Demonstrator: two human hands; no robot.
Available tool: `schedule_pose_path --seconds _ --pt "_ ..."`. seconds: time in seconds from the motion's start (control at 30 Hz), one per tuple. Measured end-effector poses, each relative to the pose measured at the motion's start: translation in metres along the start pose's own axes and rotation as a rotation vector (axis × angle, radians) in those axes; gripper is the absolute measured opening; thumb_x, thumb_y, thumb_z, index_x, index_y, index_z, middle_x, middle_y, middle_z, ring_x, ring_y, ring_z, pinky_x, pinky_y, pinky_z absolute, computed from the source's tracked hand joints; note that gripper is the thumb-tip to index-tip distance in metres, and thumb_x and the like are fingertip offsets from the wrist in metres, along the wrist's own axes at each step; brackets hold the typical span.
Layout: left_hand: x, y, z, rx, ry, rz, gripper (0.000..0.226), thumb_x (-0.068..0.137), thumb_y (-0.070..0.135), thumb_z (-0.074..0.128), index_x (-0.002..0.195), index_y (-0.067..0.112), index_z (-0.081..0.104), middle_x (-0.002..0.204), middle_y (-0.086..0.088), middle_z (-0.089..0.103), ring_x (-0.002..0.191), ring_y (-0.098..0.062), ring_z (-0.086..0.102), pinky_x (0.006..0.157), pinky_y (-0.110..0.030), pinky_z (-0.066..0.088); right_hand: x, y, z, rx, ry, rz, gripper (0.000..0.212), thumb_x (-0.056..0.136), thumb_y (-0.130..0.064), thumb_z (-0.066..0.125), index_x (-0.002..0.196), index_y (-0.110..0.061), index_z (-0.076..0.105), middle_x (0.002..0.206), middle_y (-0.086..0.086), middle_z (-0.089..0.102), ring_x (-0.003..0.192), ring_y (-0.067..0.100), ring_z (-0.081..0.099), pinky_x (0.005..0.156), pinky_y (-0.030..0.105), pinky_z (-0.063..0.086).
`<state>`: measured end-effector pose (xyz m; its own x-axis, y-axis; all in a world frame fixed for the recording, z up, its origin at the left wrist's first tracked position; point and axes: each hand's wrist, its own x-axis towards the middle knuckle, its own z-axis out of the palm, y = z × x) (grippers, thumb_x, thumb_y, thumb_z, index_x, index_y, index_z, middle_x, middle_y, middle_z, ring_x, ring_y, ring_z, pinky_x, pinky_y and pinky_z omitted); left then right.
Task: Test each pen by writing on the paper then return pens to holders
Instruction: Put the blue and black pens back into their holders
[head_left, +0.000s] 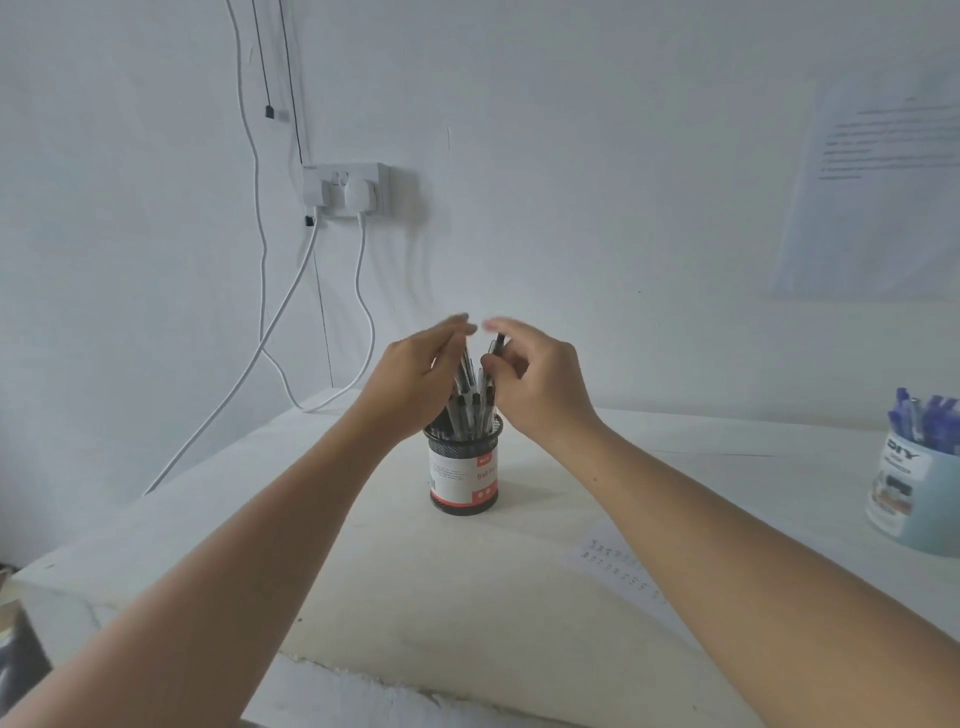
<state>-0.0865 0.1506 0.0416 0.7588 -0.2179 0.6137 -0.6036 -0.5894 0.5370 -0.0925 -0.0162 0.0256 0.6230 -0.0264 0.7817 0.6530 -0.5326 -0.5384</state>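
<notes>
Fingers of the right hand (540, 395) pinch one black pen (497, 347) just above the black mesh holder (464, 467) at frame centre, which is packed with black pens (467, 400). The left hand (415, 376) lays close-set fingers against those pens; I cannot tell whether they grip. The paper (618, 566), lower right, already bears rows of marks, so testing seems underway. The blue holder (909, 499) at the right edge keeps blue pens (924, 415).

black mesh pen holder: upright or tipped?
Upright. The black mesh holder stands on its base on the table, dark pens sticking up from its rim; the right hand pinches one pen above it.
</notes>
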Motion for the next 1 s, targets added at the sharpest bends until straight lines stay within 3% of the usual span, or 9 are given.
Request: schedule_pose_path --seconds 0.1,0.3,0.43,0.53,0.6,0.7,0.8,0.87,1.0 --pt "-0.010 -0.005 0.013 -0.104 -0.072 -0.030 0.042 0.111 0.031 0.034 0.151 0.028 0.049 0.160 0.016 0.039 0.145 0.001 0.035 0.111 -0.010 0.021 -0.014 0.010 0.000 -0.053 -0.081 -0.096 0.018 0.097 -0.015 0.058 0.109 -0.020 0.071 0.073 0.000 0.066 0.066 0.020 0.060 0.068 0.040 0.053" --pt "-0.008 -0.008 0.007 -0.191 -0.135 -0.063 0.042 0.111 0.038 0.035 0.149 0.030 0.051 0.160 0.018 0.038 0.146 0.008 0.027 0.126 -0.026 0.018 -0.024 0.025 -0.002 -0.047 -0.093 -0.077 0.038 0.102 -0.016 0.053 0.137 -0.025 0.064 0.099 -0.003 0.045 0.089 0.014 0.055 0.084 0.024 0.048" --pt "-0.026 -0.005 0.012 -0.217 -0.049 -0.104 0.051 0.107 0.046 0.043 0.157 0.033 0.039 0.167 0.015 0.024 0.153 0.003 0.015 0.128 -0.033 0.016 -0.038 0.026 -0.001 0.012 -0.232 0.016 0.055 0.104 -0.007 0.046 0.154 -0.031 0.043 0.108 -0.006 0.048 0.099 -0.002 0.052 0.091 0.013 0.041" --pt "-0.049 0.003 0.015 -0.315 -0.003 -0.241 0.086 0.094 0.056 0.064 0.162 0.031 0.018 0.158 0.020 0.033 0.142 0.004 0.034 0.115 -0.029 0.031 -0.043 0.020 -0.008 -0.037 -0.320 0.109 0.075 0.102 -0.010 0.049 0.159 -0.047 0.018 0.115 -0.013 0.048 0.087 0.002 0.055 0.088 0.017 0.046" --pt "-0.063 0.005 0.022 -0.347 -0.066 -0.313 0.106 0.088 0.042 0.079 0.162 0.029 0.003 0.140 0.028 0.045 0.119 0.013 0.050 0.106 -0.027 0.037 -0.045 0.018 -0.020 -0.079 -0.343 0.160 0.083 0.097 -0.008 0.054 0.158 -0.048 0.015 0.116 -0.012 0.050 0.082 0.012 0.058 0.079 0.017 0.049" --pt "-0.069 -0.004 0.038 -0.267 -0.049 -0.367 0.120 0.078 0.033 0.086 0.158 0.037 -0.003 0.137 0.017 0.057 0.118 -0.005 0.058 0.096 -0.029 0.043 -0.042 0.024 -0.056 -0.231 -0.484 0.282 0.057 0.090 -0.009 0.063 0.139 -0.037 0.053 0.110 -0.011 0.059 0.091 0.015 0.063 0.079 0.024 0.050" --pt "-0.062 -0.004 0.043 -0.214 0.003 -0.413 0.121 0.077 0.035 0.086 0.158 0.036 -0.004 0.128 0.016 0.057 0.108 -0.012 0.054 0.091 -0.031 0.043 -0.039 0.027 -0.104 -0.556 -0.916 0.480 0.034 0.084 -0.026 0.077 0.115 -0.037 0.069 0.122 -0.013 0.060 0.115 0.013 0.059 0.088 0.028 0.044" --pt "-0.057 -0.003 0.044 -0.185 0.013 -0.414 0.119 0.077 0.037 0.086 0.158 0.033 -0.002 0.121 0.015 0.058 0.106 -0.015 0.054 0.091 -0.033 0.045 -0.040 0.030 -0.131 -0.718 -1.120 0.571 0.047 0.080 -0.034 0.082 0.123 -0.043 0.066 0.136 -0.013 0.051 0.131 0.016 0.050 0.099 0.033 0.041" --pt "-0.051 0.005 0.052 -0.185 0.000 -0.396 0.115 0.070 0.043 0.089 0.153 0.036 0.009 0.115 0.014 0.064 0.107 -0.016 0.059 0.091 -0.034 0.050 -0.051 0.039 -0.155 -0.780 -1.279 0.670 0.088 0.069 -0.057 0.084 0.144 -0.063 0.037 0.163 -0.014 0.027 0.149 0.020 0.031 0.118 0.043 0.029"
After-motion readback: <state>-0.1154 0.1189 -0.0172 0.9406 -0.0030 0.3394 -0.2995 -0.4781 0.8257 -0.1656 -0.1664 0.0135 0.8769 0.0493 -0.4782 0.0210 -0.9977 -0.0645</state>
